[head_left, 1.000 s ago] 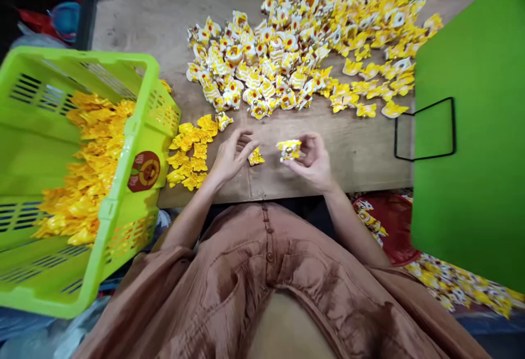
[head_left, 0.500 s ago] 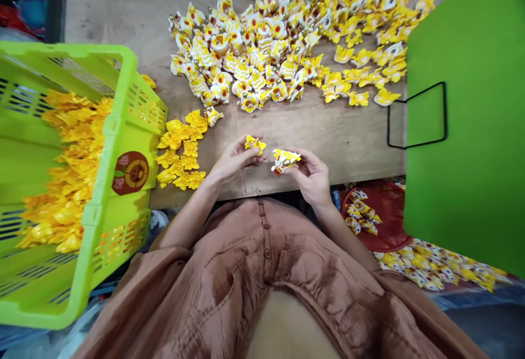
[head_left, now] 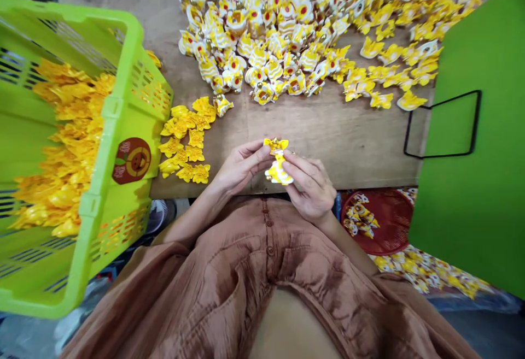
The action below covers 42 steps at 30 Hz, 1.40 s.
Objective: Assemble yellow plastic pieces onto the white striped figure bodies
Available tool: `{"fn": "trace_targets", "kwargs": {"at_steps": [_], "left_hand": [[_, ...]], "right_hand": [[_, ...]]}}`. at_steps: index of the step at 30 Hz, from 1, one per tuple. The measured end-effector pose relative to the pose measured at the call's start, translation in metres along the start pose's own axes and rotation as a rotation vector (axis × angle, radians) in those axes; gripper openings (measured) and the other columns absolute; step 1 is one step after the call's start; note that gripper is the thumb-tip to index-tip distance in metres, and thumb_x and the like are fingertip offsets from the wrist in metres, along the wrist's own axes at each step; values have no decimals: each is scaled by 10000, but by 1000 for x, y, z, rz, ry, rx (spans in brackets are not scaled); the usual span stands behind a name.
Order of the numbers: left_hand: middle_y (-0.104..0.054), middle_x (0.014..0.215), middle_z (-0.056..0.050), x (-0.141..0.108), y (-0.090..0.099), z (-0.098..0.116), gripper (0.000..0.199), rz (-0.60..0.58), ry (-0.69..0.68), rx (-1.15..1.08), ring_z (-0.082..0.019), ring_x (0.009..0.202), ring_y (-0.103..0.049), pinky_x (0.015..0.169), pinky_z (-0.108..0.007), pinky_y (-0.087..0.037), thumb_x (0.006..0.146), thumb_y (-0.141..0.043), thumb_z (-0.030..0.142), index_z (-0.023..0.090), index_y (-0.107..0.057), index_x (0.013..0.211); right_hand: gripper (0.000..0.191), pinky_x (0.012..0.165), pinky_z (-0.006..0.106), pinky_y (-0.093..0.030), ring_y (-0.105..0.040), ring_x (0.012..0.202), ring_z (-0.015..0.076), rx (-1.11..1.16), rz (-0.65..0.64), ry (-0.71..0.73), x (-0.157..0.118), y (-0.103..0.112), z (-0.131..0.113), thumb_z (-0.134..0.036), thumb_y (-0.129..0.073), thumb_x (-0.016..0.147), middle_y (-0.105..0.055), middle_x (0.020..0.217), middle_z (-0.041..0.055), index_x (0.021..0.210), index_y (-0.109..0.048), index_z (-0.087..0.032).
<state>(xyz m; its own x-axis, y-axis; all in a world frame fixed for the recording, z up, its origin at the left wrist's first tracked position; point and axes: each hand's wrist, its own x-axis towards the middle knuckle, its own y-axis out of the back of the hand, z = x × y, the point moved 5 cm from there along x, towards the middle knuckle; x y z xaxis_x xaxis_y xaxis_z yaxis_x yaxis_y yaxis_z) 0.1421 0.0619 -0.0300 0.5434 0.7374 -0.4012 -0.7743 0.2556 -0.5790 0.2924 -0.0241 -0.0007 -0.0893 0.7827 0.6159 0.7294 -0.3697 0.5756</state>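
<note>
Your left hand [head_left: 241, 170] is pinching a small glossy yellow piece with pointed corners [head_left: 276, 144], and your right hand [head_left: 311, 188] is gripping a small white-and-yellow striped piece [head_left: 279, 174] just below it. You are holding both close together above the brown wooden table [head_left: 324, 135]; whether the pieces are touching, I cannot tell.

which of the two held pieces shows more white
The lower piece, in the right hand; the upper piece, in the left hand, looks mostly yellow.
</note>
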Motion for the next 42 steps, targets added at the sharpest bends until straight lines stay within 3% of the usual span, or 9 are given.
{"fn": "trace_targets", "kwargs": {"at_steps": [4, 14, 19, 25, 28, 33, 35, 38, 42], "left_hand": [[-828, 1218, -108, -3, -4, -1, 456, 16, -48, -44, -351, 1321, -714, 1127, -457, -569, 715, -984, 475, 202, -853, 1056], [-839, 1187, -88, -8, 0, -10, 431, 108, -139, -55, -323, 1320, -716, 1144, -440, -549, 739, -973, 412, 229, -850, 1109], [-832, 1208, -81, -17, 1, -10, 358, 203, -266, -5, -305, 1340, -701, 1178, -434, -525, 795, -925, 390, 229, -842, 1104], [-849, 986, -67, -29, 43, -17, 271, 379, -196, -195, -290, 1130, -792, 1011, -387, -630, 769, -892, 374, 181, -816, 943], [-836, 878, -65, -39, 65, -27, 167, 470, -126, -294, -286, 1035, -815, 949, -388, -661, 783, -818, 309, 167, -774, 859], [-840, 1045, -157, -51, 72, -34, 203, 423, -22, -390, -332, 1136, -802, 1046, -503, -644, 864, -695, 260, 122, -766, 995], [-834, 1107, -168, -56, 76, -29, 223, 422, -44, -393, -328, 1163, -795, 1073, -517, -631, 909, -673, 259, 118, -763, 1055], [-831, 1131, -160, -63, 84, -22, 244, 430, -49, -405, -314, 1154, -797, 1074, -517, -630, 964, -655, 302, 127, -763, 1096], [-833, 1115, -148, -64, 89, -18, 256, 421, -30, -427, -299, 1129, -803, 1073, -521, -629, 1006, -620, 319, 138, -757, 1123]], "right_hand": [[680, 990, 444, -638, -759, 1265, 263, -26, 17, 84, 0, -5, -3, -92, -642, 991, -693, 1483, 92, 1619, -493, -309], [733, 996, 443, -655, -734, 1310, 282, -21, -29, 89, -6, -16, -1, -87, -605, 1022, -645, 1525, 107, 1684, -386, -313], [617, 987, 470, -662, -738, 1300, 306, -27, -179, 78, -11, -32, 4, -161, -569, 1057, -651, 1523, 94, 1647, -467, -310], [589, 1013, 475, -640, -727, 1287, 286, 207, -373, 212, 34, -49, -3, -277, -633, 1064, -698, 1484, 141, 1630, -478, -231], [505, 1016, 474, -626, -729, 1200, 255, 270, -460, 204, 77, -81, 3, -308, -603, 1082, -763, 1338, 98, 1577, -524, -250], [367, 1149, 678, -468, -598, 1302, 354, -163, -631, 278, 134, -176, 9, -61, -414, 1050, -696, 1308, 186, 1271, -699, -126], [331, 1171, 717, -411, -586, 1291, 366, -225, -657, 323, 139, -192, 9, -60, -410, 1044, -696, 1257, 190, 1143, -721, -116], [286, 1050, 565, -526, -641, 1137, 316, -154, -525, 269, 128, -170, 20, -139, -452, 1065, -715, 1114, 150, 985, -726, -161], [198, 844, 368, -587, -682, 906, 220, 22, -343, 41, 100, -120, 44, -178, -523, 1043, -722, 1001, 90, 1026, -720, -189]]}}
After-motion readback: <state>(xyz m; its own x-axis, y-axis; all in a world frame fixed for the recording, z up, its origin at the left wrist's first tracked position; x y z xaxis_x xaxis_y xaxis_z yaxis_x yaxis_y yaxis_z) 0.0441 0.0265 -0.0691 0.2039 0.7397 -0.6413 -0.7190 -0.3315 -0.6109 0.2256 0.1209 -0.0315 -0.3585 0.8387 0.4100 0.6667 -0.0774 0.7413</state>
